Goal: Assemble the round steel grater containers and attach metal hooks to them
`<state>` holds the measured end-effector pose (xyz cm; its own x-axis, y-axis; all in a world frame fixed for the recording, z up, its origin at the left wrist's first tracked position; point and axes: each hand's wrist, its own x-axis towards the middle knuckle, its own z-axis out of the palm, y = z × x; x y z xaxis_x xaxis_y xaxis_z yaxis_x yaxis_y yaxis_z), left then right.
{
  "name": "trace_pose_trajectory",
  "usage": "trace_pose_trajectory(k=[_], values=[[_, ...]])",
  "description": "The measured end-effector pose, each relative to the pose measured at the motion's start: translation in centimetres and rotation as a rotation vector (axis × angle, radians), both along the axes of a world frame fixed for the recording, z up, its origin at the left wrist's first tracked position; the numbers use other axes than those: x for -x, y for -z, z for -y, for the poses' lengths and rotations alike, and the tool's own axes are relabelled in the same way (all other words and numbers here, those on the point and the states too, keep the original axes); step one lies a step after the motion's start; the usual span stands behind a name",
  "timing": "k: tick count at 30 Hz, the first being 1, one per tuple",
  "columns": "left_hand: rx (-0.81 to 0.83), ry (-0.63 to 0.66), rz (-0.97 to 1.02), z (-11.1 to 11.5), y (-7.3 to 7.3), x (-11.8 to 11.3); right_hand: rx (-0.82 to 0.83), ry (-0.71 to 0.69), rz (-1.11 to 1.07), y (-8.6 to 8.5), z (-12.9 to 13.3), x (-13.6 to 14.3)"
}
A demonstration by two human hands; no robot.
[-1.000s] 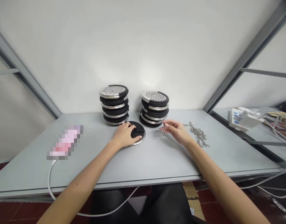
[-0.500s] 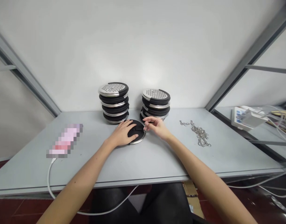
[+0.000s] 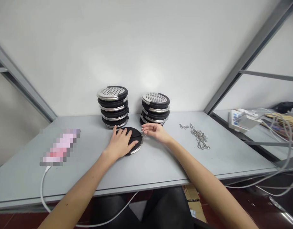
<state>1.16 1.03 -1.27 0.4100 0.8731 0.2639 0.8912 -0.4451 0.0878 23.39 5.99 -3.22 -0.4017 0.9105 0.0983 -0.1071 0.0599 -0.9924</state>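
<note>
A black round disc [image 3: 136,145] with a silver rim lies on the grey table. My left hand [image 3: 119,143] rests flat on its left part with the fingers spread. At the disc's right edge, my right hand [image 3: 157,132] pinches a small silver metal clip [image 3: 144,133] between thumb and fingers. Whether the clip is hooked to the disc cannot be made out. Behind the hands stand two stacks of similar discs, a left stack [image 3: 113,108] and a right stack [image 3: 156,108], each topped by a perforated silver face with a partial black edge.
To the right lies a loose pile of silver metal clips [image 3: 199,137]. A blurred-out phone [image 3: 60,148] with a white cable is at the left. A white power strip [image 3: 242,121] and tangled cables sit beyond the right frame post [image 3: 229,86]. A white wall closes the back.
The view has shifted slightly. The disc shows a bit more of its right side as my left hand sits further left on it. My right hand has drawn slightly away from the rim, still pinching the clip.
</note>
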Motion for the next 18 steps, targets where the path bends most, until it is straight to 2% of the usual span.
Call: trace_pose_trajectory(k=[3, 5, 7, 10, 12, 18], values=[[0.039, 0.093, 0.037, -0.3, 0.0, 1.1, 0.010, 0.013, -0.002, 0.0, -0.1, 0.0], [0.117, 0.195, 0.095, -0.9, -0.2, 2.4, -0.006, 0.024, -0.004, 0.0, 0.0, 0.0], [0.214, 0.228, 0.124, -1.5, -0.4, 3.7, -0.017, 0.029, -0.006, -0.1, 0.0, 0.1], [0.338, 0.227, 0.115, -1.8, -0.5, 4.8, -0.021, 0.032, 0.000, -0.2, 0.2, 0.2], [0.359, 0.214, 0.117, -1.7, -0.5, 4.8, -0.050, 0.050, 0.019, -0.3, 0.2, 0.2], [0.244, 0.103, 0.103, -0.8, 0.1, 3.0, -0.074, 0.109, -0.010, 0.0, 0.0, 0.3]])
